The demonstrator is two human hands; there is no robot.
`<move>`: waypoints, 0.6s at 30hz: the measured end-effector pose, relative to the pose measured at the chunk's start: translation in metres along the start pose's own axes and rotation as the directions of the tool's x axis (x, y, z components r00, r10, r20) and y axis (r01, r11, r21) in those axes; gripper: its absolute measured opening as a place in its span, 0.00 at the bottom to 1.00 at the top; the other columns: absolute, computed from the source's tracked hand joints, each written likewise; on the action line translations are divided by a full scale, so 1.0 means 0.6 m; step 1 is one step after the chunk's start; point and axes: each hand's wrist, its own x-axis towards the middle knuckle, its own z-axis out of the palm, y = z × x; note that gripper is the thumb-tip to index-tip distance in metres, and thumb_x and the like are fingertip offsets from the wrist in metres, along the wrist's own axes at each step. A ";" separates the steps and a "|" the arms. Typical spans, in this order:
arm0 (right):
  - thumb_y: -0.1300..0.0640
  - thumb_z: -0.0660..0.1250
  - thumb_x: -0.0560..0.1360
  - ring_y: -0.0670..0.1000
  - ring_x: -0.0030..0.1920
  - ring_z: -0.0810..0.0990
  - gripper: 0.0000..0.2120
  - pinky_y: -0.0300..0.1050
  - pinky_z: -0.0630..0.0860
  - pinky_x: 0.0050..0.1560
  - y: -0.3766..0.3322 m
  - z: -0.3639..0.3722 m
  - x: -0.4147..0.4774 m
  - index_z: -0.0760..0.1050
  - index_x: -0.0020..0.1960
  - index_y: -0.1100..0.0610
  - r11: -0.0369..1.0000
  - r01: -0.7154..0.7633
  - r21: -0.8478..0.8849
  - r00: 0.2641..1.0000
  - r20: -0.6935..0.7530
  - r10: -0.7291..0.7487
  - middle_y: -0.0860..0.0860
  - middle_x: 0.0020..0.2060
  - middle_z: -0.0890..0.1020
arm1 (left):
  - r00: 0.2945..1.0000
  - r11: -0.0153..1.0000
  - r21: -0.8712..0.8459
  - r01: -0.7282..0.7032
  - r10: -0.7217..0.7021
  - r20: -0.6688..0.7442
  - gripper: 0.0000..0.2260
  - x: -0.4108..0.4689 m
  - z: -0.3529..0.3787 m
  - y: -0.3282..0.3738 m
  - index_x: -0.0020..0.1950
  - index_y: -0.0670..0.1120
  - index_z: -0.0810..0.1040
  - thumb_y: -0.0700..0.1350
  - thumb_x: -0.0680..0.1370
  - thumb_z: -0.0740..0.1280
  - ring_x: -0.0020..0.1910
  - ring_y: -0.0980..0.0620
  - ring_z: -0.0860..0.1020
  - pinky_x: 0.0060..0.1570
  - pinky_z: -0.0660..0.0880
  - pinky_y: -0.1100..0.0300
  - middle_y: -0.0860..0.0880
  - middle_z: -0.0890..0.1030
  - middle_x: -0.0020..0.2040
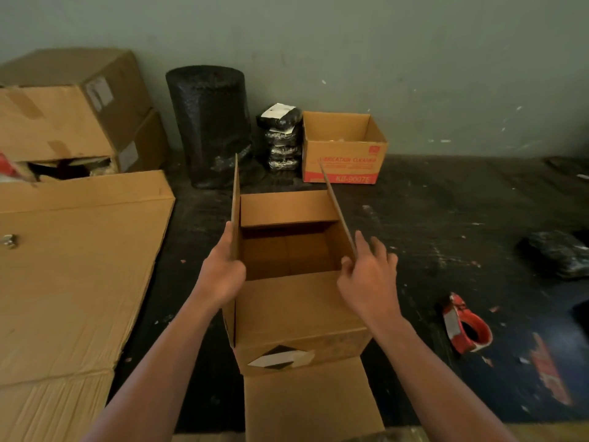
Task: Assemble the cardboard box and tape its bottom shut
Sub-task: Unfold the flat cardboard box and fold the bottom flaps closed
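An open brown cardboard box [296, 317] stands upright on the dark floor in front of me, with its inside visible. Its two side flaps stand up; the far flap is folded inward and the near flap hangs down toward me. My left hand [221, 271] grips the lower edge of the left flap [235, 205]. My right hand [368, 275] pinches the near end of the right flap [338, 208], fingers spread along it. A red tape dispenser [465, 325] lies on the floor to the right of the box, untouched.
Flattened cardboard sheets [73, 272] cover the floor at left, with stacked boxes [73, 110] behind them. By the wall stand a black bubble-wrap roll [208, 126], black wrapped packets [282, 138] and a small open red-printed box [345, 148]. A black bag [554, 253] lies far right.
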 end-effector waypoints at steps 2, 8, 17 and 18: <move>0.50 0.63 0.83 0.59 0.74 0.69 0.24 0.59 0.69 0.73 0.002 -0.001 0.013 0.65 0.79 0.47 0.988 -0.086 0.126 0.977 0.205 0.059 0.56 0.75 0.70 | 1.000 0.999 -0.038 0.011 -0.011 0.007 0.39 0.001 -0.002 -0.001 0.83 0.61 0.46 0.32 0.82 0.61 0.76 0.46 0.66 0.72 0.66 0.45 0.51 0.67 0.77; 0.43 0.57 0.85 0.55 0.71 0.71 0.18 0.61 0.65 0.72 0.020 0.060 -0.002 0.75 0.70 0.46 0.996 -0.020 0.092 0.876 0.482 -0.027 0.51 0.71 0.73 | 1.000 0.993 -0.116 0.009 -0.008 0.011 0.36 0.001 0.008 0.004 0.82 0.60 0.48 0.35 0.83 0.61 0.67 0.55 0.68 0.63 0.67 0.54 0.58 0.70 0.67; 0.35 0.67 0.76 0.58 0.80 0.55 0.34 0.68 0.56 0.77 0.078 0.089 0.040 0.63 0.79 0.41 0.990 0.140 -0.011 0.874 0.472 -0.119 0.48 0.79 0.61 | 0.983 0.998 0.038 0.042 -0.048 0.177 0.32 0.032 0.088 -0.035 0.80 0.68 0.48 0.53 0.83 0.63 0.81 0.45 0.56 0.77 0.54 0.35 0.55 0.56 0.82; 0.36 0.68 0.77 0.58 0.81 0.54 0.34 0.67 0.56 0.78 0.081 0.091 0.043 0.63 0.80 0.42 0.992 0.124 0.018 0.872 0.476 -0.118 0.49 0.80 0.60 | 0.981 0.988 0.151 0.020 -0.049 0.190 0.29 0.036 0.102 -0.042 0.81 0.67 0.49 0.57 0.83 0.60 0.82 0.44 0.50 0.78 0.51 0.35 0.56 0.51 0.83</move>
